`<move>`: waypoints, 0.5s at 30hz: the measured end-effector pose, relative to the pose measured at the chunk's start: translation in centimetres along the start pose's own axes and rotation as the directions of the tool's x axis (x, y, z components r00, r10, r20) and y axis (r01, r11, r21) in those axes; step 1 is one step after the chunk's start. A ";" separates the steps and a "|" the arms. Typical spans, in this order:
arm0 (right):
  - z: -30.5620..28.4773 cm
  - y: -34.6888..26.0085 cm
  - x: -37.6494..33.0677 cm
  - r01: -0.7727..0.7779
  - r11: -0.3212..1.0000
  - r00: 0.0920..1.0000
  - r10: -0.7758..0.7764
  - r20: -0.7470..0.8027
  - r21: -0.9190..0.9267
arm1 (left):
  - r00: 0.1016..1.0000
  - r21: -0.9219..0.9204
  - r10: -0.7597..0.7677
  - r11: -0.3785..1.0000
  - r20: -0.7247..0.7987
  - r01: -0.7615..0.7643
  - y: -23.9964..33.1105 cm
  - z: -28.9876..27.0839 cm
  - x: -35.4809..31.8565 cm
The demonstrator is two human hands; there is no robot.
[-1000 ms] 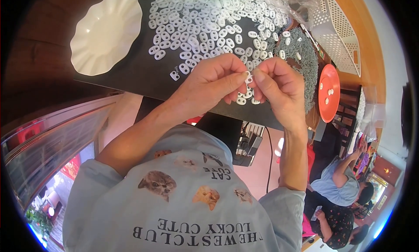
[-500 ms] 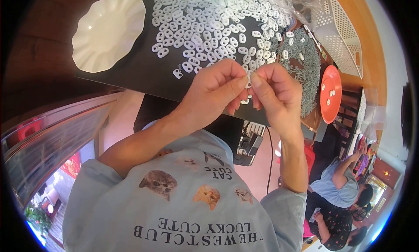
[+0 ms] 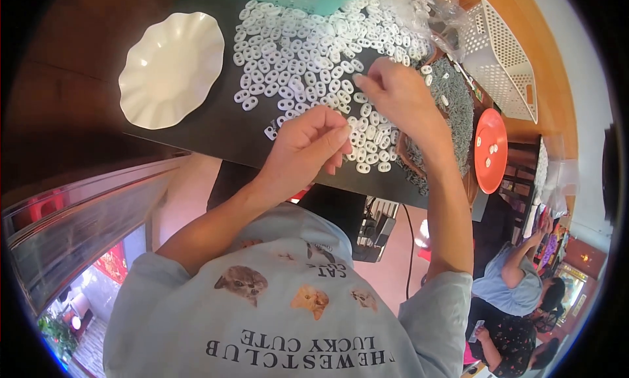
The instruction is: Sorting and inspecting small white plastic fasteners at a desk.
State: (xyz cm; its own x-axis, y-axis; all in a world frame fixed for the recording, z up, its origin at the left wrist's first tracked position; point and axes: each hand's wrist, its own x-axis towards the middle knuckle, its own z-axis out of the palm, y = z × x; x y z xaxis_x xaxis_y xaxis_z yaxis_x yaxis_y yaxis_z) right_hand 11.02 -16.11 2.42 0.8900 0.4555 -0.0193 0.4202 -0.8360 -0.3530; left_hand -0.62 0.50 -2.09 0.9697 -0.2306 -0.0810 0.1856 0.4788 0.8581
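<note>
At upper centre, white oval two-holed plastic pieces (image 3: 336,73), their long axes mixed, lie just left of the right hand (image 3: 401,93), its finger closure unclear, beside the left hand (image 3: 303,145), its fingertips together.

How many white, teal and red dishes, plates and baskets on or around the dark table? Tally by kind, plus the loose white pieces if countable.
Wavy-edged white dish: 1
Red plate: 1
Teal basket, cut off by the frame: 1
White perforated basket: 1
Total: 4
White two-hole pieces: too many and overlapping to count; left out.
</note>
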 end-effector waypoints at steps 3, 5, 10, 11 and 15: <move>1.1 0.7 0.9 -0.015 0.999 0.999 0.016 0.032 -0.031 | 1.000 -0.008 -0.013 1.000 -0.015 0.013 0.1 0.0 -0.1; 1.3 1.0 1.3 0.013 0.999 0.999 -0.012 0.034 -0.036 | 1.000 -0.002 -0.014 1.000 -0.018 0.014 0.3 0.0 -0.2; 1.0 1.1 1.3 0.013 1.000 0.998 -0.014 0.054 0.028 | 1.000 -0.018 -0.006 1.000 -0.023 0.005 0.4 -0.2 0.0; 0.8 1.1 1.2 0.017 0.999 0.998 -0.020 0.056 0.052 | 1.000 -0.018 -0.003 1.000 -0.026 0.002 0.4 -0.3 0.0; -0.1 0.9 1.2 -0.047 0.992 0.995 0.037 0.090 0.115 | 0.999 -0.035 0.002 0.999 -0.033 -0.003 0.4 -0.3 -0.1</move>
State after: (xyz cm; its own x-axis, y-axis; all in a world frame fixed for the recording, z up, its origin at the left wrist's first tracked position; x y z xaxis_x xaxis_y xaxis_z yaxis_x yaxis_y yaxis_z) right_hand 12.51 -16.39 2.18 0.8853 0.4501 -0.1165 0.3545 -0.8156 -0.4572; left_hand -0.55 0.99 -1.90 0.9748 -0.2017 -0.0958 0.1878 0.5091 0.8400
